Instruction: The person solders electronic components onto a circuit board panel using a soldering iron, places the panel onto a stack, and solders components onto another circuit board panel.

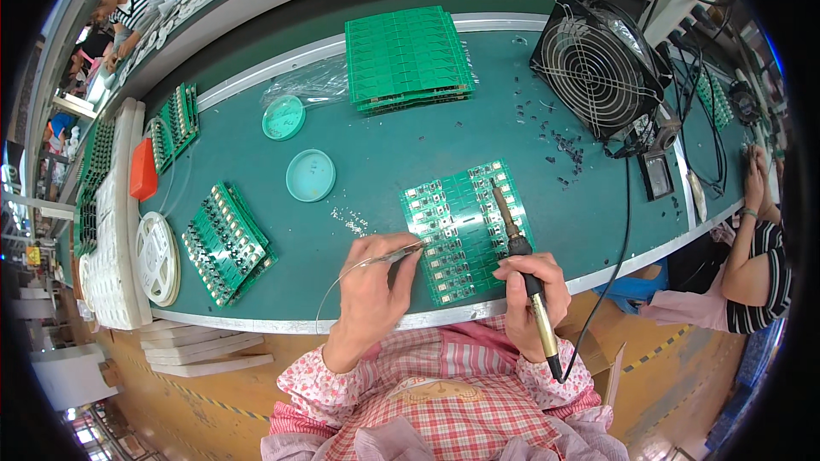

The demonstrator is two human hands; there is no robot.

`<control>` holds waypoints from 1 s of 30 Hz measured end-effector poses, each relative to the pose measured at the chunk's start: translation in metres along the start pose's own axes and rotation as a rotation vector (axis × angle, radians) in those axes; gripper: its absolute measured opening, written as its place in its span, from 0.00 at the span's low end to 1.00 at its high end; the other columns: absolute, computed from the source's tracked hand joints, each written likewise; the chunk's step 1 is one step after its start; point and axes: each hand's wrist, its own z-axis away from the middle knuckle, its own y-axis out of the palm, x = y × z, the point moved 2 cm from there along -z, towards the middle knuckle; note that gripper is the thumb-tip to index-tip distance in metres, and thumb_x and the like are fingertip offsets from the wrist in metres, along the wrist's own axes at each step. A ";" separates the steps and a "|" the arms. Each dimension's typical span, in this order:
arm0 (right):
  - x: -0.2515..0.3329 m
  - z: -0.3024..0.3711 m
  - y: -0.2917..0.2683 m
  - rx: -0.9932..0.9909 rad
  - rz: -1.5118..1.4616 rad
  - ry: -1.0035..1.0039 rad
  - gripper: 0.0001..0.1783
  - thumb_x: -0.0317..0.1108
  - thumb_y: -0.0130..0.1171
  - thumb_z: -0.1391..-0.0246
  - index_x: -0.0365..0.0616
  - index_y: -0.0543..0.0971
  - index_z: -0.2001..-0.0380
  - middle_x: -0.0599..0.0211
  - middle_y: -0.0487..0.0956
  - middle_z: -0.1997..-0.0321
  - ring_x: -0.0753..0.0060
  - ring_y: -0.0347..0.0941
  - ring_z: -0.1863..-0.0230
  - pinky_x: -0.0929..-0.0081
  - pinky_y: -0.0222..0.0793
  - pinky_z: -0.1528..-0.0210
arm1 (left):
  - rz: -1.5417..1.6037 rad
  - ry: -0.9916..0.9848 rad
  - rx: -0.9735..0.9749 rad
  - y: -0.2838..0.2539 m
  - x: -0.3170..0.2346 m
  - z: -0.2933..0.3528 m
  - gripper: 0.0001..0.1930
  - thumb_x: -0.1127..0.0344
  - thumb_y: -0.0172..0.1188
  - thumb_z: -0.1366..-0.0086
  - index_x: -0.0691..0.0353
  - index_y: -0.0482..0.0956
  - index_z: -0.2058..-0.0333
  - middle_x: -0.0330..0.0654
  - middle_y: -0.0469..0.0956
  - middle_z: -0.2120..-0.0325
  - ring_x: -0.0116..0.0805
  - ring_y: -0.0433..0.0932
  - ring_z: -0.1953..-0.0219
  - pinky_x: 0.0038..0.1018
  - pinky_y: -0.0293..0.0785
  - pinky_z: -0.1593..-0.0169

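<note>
A green circuit board panel (457, 226) with rows of small parts lies in front of me at the table's near edge. My right hand (538, 280) is closed round a soldering iron (540, 318) with a black grip, its tip over the upper part of the panel's right column. Pinched in my left hand (371, 286) are slim metal tweezers (395, 254), their points at the panel's left edge. A thin solder wire (325, 299) curves down from the same hand.
A stack of green panels (397, 55) stands at the back, a black fan (589, 68) at right. Leftward are two round dishes (311, 175) (284, 117), more boards (226, 243), a reel (157, 258) and a red box (143, 169). The iron's cord (623, 239) crosses the right side. Another person's hands (755, 179) are at far right.
</note>
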 end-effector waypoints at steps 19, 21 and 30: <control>0.002 0.000 -0.001 -0.028 -0.012 -0.031 0.08 0.24 0.61 0.44 0.40 0.77 0.60 0.64 0.83 0.72 0.64 0.77 0.70 0.69 0.73 0.64 | -0.002 0.037 -0.024 0.001 -0.001 -0.001 0.10 0.78 0.67 0.44 0.62 0.82 0.63 0.41 0.83 0.64 0.45 0.79 0.65 0.35 0.74 0.58; 0.003 0.002 -0.004 -0.037 -0.069 -0.043 0.06 0.28 0.60 0.41 0.40 0.77 0.61 0.66 0.83 0.75 0.66 0.77 0.73 0.70 0.73 0.65 | -0.003 0.040 -0.026 0.001 -0.002 -0.001 0.10 0.78 0.67 0.44 0.62 0.82 0.63 0.41 0.83 0.65 0.45 0.79 0.65 0.35 0.74 0.57; 0.007 0.007 -0.008 -0.080 -0.271 -0.123 0.09 0.34 0.56 0.37 0.39 0.75 0.61 0.66 0.83 0.78 0.65 0.81 0.74 0.68 0.78 0.66 | -0.001 0.033 -0.006 0.001 0.000 0.000 0.08 0.78 0.66 0.42 0.64 0.82 0.63 0.43 0.83 0.63 0.44 0.79 0.63 0.34 0.74 0.58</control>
